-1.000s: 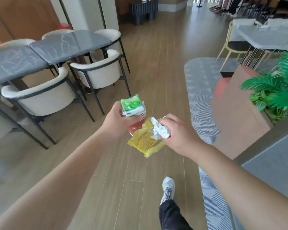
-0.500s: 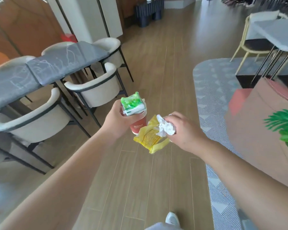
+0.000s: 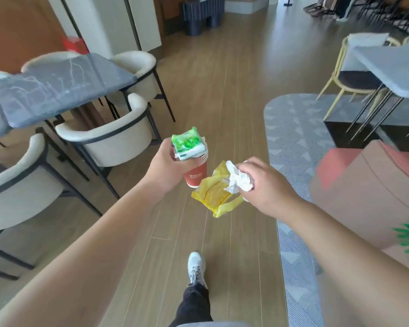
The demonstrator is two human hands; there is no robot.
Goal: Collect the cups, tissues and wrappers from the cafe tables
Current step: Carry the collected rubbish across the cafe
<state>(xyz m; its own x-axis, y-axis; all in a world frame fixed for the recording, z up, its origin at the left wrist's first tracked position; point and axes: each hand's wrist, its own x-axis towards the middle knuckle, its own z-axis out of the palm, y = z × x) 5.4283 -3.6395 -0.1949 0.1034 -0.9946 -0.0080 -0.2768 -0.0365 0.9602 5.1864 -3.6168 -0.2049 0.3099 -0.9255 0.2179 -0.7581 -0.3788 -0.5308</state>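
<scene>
I see both hands raised over the wooden floor, near each other but apart. The left hand is wrapped around a red paper cup, with a green-and-white tissue pack sitting on the cup's mouth and pinned by the same grip. The cup carries a line of white print, too blurred for me to read; I can make out no writing on the pack either. The right hand, at 3 o'clock of the cup, is closed on a crumpled white tissue and a yellow wrapper that hangs at 8 o'clock of the knuckles; its printing is illegible. A grey marble table with cream chairs stands at 10 o'clock. One white shoe shows at 6 o'clock.
</scene>
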